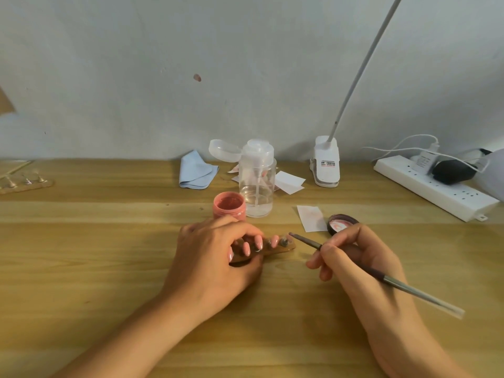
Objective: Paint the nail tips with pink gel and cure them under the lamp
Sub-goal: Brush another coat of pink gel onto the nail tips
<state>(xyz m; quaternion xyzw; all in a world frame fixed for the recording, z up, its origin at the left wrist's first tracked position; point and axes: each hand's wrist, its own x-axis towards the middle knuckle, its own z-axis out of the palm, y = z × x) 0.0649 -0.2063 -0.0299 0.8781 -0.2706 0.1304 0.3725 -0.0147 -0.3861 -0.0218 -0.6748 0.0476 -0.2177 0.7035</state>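
A wooden holder strip [283,248] lies on the table and carries several pink-painted nail tips [274,240]. My left hand [215,257] grips the strip's left end, fingers curled over it. My right hand [351,263] holds a thin brush [305,240] like a pen. The bristle end hovers just right of the strip's right end. An open jar of pink gel [229,205] stands just behind my left hand. Its dark lid [341,223], smeared pink inside, lies behind my right hand. A white lamp body [491,175] shows only partly at the right edge.
A clear pump bottle [256,184] with its cap flipped open stands behind the jar. A blue cloth [196,173], paper wipes [311,218], a clip light [326,165] and a power strip [436,186] lie along the back. Another holder strip [24,182] sits far left.
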